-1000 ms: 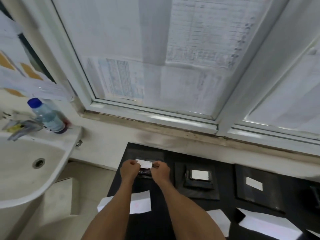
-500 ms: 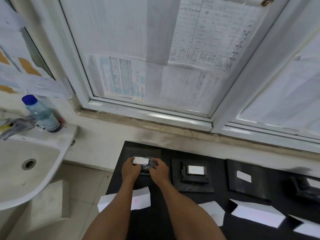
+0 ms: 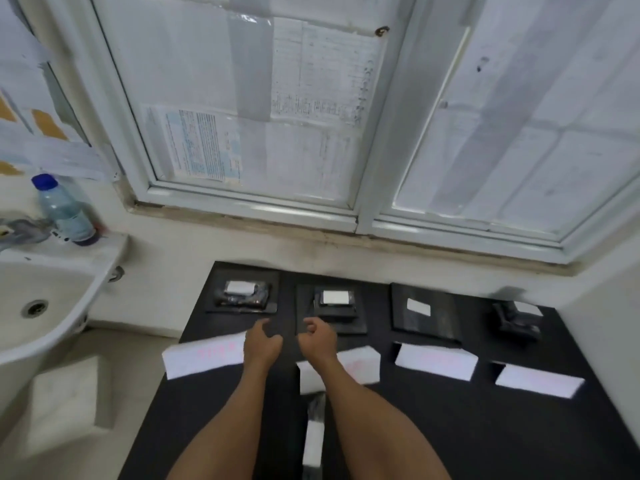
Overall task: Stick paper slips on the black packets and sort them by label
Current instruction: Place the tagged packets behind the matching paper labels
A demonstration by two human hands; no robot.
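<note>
Several black packets with white slips lie in a row on the black table (image 3: 450,427). The leftmost packet (image 3: 242,296) carries a white slip (image 3: 239,287); to its right sit a second packet (image 3: 332,306), a flat third one (image 3: 427,315) and a fourth (image 3: 516,320). White label cards lie in front of them: left card (image 3: 204,355), second card (image 3: 360,365), third card (image 3: 436,362), fourth card (image 3: 536,379). My left hand (image 3: 261,348) and my right hand (image 3: 318,341) hover near the table's middle, fingers loosely curled, holding nothing.
A white sink (image 3: 45,306) stands at the left with a blue-capped bottle (image 3: 64,213) on its rim. A papered window (image 3: 277,116) rises behind the table. A narrow strip of slips (image 3: 313,441) lies between my forearms.
Both hands have let go of the leftmost packet and drawn back toward me. The packet now lies on its pile with the slip on top.
</note>
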